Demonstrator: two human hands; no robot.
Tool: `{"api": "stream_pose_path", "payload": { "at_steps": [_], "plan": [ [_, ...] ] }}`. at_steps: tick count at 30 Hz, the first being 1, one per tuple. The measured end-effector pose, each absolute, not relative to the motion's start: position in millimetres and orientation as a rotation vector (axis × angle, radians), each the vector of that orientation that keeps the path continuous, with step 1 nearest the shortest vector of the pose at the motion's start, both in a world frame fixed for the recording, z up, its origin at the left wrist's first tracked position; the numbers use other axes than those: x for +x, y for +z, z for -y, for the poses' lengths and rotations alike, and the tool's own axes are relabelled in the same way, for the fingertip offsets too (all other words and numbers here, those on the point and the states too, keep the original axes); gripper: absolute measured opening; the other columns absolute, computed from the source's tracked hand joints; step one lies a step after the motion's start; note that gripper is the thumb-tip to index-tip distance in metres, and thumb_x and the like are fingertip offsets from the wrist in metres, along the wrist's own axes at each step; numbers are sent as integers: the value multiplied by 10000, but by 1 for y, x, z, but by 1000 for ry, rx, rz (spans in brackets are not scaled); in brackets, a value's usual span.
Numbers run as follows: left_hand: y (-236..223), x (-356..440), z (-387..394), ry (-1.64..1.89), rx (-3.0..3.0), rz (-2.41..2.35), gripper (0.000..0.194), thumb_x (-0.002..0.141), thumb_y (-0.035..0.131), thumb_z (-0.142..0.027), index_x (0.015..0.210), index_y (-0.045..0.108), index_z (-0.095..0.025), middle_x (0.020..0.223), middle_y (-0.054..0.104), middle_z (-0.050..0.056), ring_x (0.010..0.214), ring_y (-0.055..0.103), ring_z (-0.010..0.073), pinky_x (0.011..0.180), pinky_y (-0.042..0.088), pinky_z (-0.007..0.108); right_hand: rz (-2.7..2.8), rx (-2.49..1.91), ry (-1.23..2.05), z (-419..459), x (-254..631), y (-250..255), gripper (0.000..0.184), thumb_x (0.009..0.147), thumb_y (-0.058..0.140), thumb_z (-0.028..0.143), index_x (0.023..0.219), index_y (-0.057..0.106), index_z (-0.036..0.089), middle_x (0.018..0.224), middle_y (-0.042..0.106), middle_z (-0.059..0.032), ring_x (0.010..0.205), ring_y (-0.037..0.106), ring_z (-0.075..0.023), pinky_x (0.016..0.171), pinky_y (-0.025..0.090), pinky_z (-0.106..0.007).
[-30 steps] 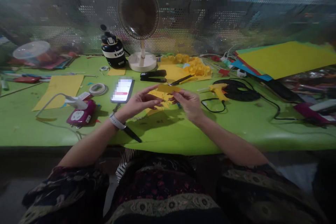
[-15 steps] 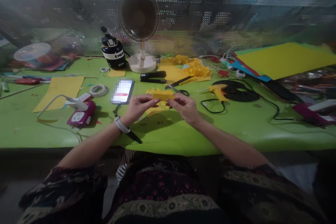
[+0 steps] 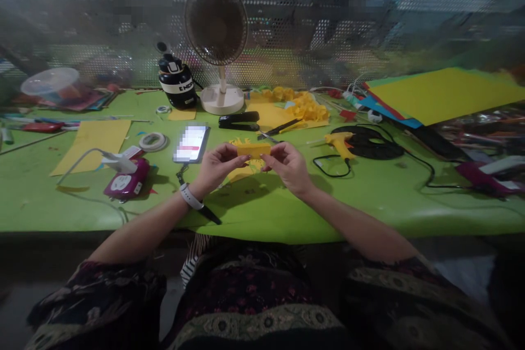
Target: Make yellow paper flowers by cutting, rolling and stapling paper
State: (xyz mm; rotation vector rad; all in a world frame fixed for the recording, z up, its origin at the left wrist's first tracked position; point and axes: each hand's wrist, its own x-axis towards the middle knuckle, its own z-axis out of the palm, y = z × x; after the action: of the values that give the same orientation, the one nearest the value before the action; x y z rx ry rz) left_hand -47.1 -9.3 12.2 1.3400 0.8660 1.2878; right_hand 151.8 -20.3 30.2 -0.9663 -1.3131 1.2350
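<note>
A small folded strip of yellow paper (image 3: 254,149) is held above the green table (image 3: 266,202) between both my hands. My left hand (image 3: 217,165) pinches its left end and my right hand (image 3: 289,167) pinches its right end, fingers closed on it. A white watch sits on my left wrist. Cut yellow paper scraps (image 3: 241,172) lie on the table right under my hands. A phone (image 3: 191,143) with a lit screen lies just left of my left hand, and scissors (image 3: 273,138) lie just behind my right hand.
A black stapler (image 3: 238,120), a desk fan (image 3: 216,44), a black bottle (image 3: 177,82), tape rolls (image 3: 152,140), a pink power bank (image 3: 127,181), a yellow glue gun (image 3: 339,142) with black cable, yellow paper flowers (image 3: 305,106) and stacked coloured sheets (image 3: 443,93) surround the hands.
My left hand went from spread fingers to a pinch on the strip. Both hands drew closer together and slightly nearer me, with the strip now folded shorter between them.
</note>
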Motion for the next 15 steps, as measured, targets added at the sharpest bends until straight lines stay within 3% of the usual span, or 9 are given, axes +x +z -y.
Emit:
{"api": "stream_pose_path", "payload": {
  "at_steps": [8,15],
  "plan": [
    [15,-47,11,1250,1333,-855,585,712,846,-369,1158,505,-205,931,749,45,857,740,175,803,620,328,1284,-957,1260,19,152,28,577,652,857,500,1014,498,229,867,655,16,611,660,-110,619,623,-268],
    [14,-46,12,1262,1346,-850,683,743,826,-305,1323,479,-205,786,689,-23,766,718,143,840,623,347,1318,-921,1256,18,153,26,592,689,838,470,1105,503,216,856,660,21,606,660,-108,624,617,-268]
  ]
}}
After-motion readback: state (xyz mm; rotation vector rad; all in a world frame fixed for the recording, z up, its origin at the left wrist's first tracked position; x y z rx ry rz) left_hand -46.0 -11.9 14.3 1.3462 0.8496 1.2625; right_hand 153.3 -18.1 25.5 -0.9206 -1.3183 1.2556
